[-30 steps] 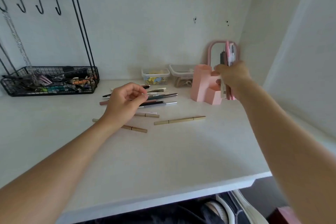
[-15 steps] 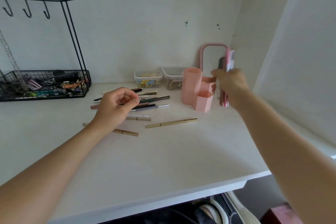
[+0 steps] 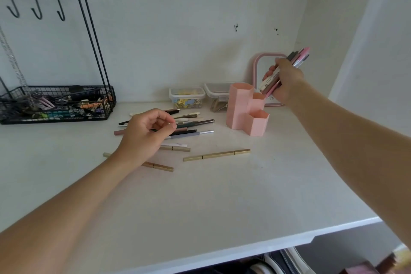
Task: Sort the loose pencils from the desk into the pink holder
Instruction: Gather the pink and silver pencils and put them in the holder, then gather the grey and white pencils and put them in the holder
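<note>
Loose pencils and slim cosmetic pens [image 3: 189,133] lie in a scattered heap on the white desk [image 3: 222,196], in the middle of it, in front of the wall. At the far left stands a black wire basket with a hook rack [image 3: 55,104], full of small items. The left hand [image 3: 146,133] hovers directly over the left part of the heap, with fingers loosely curled and thumb near the index finger; I cannot tell if it pinches anything. Three gold square pencils [image 3: 216,155] lie nearer to the desk edge, one partly under the left wrist. Behind the heap are two small clear plastic boxes [image 3: 186,97]. To the right stands the pink hexagonal holder [image 3: 239,109]. Just above its back compartment the right hand [image 3: 285,83] grips a tilted bundle of pencils [image 3: 298,58], lower ends pointing to the holder. Behind it leans a pink-framed mirror [image 3: 259,62].
</note>
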The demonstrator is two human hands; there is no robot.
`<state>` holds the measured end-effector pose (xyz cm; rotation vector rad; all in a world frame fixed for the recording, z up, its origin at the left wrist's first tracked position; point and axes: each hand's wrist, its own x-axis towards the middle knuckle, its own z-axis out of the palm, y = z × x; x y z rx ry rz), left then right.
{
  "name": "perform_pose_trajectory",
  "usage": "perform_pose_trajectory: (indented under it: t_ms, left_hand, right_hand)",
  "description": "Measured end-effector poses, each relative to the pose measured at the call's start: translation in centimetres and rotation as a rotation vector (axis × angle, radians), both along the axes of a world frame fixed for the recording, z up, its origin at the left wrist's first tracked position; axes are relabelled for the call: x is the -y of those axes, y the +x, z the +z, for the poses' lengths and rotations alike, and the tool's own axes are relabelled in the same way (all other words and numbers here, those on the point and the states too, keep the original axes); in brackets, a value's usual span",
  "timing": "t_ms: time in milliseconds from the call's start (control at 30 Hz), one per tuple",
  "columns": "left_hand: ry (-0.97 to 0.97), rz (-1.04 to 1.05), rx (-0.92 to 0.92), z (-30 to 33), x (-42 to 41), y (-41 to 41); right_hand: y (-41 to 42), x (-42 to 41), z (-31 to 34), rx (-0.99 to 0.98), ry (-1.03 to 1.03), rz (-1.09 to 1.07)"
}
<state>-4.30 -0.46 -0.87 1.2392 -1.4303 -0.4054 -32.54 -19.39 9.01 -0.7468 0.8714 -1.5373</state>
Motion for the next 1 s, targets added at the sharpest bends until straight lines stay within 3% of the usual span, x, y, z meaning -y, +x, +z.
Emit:
perform_pose_trajectory:
  t_ms: [200,367,533,633,767,1000]
  left_hand:
    - [0.001,0.001,0.001,-0.1,0.0,0.0]
    - [0.007,-0.002,0.001,0.0,0.0,0.1]
    - [0.017,0.008,0.006,-0.1,0.1,0.1]
    - [0.012,0.009,0.003,0.0,-0.1,0.1]
    - [0.014,0.015,-0.003,0.0,-0.1,0.1]
    - [0.020,0.025,-0.002,0.0,0.0,0.1]
  right_hand:
    - [0.9,0.7,1.6,-0.049,-0.041,-0.056]
    - [1.3,1.5,-1.3,-0.293,-0.002,-0.052]
    - [2.5,0.1,-2.1,-0.662,-0.111,-0.104]
    - [2.6,-0.5,-2.7,-0.749,-0.106,-0.094]
    - [2.0,-0.8,-3.4,-0.772,0.039,-0.024]
    - [0.9,-1.4,-5.2,-0.628,0.152,0.099]
